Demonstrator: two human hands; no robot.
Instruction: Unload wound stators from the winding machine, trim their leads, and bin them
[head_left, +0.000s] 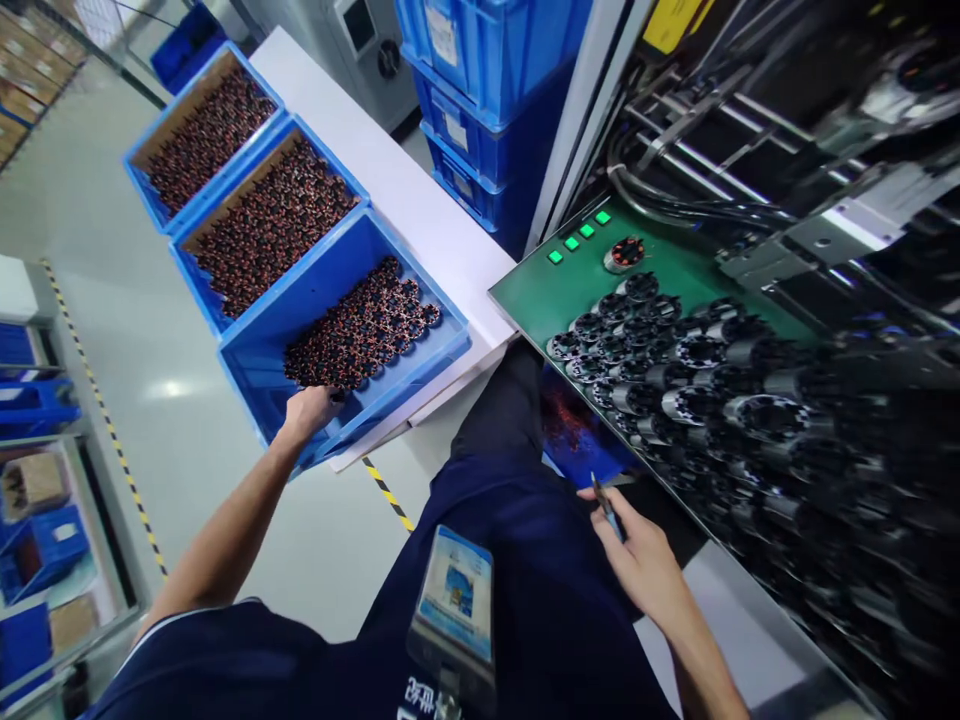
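Left hand at rim of tilted blue plastic crate, near copper-wound black stators (grip hidden, cannot tell); right hand pinches slim blue-handled pen, tip forward, seemingly held ready.

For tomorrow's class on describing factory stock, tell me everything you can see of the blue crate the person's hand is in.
The blue plastic crate is an open-topped box with a raised rim and smooth inner walls. Dark copper-wound ring parts lie massed in one layer across part of its floor. It sits on a white table, against a neighbouring crate. The left hand reaches over its near rim, touching the parts.
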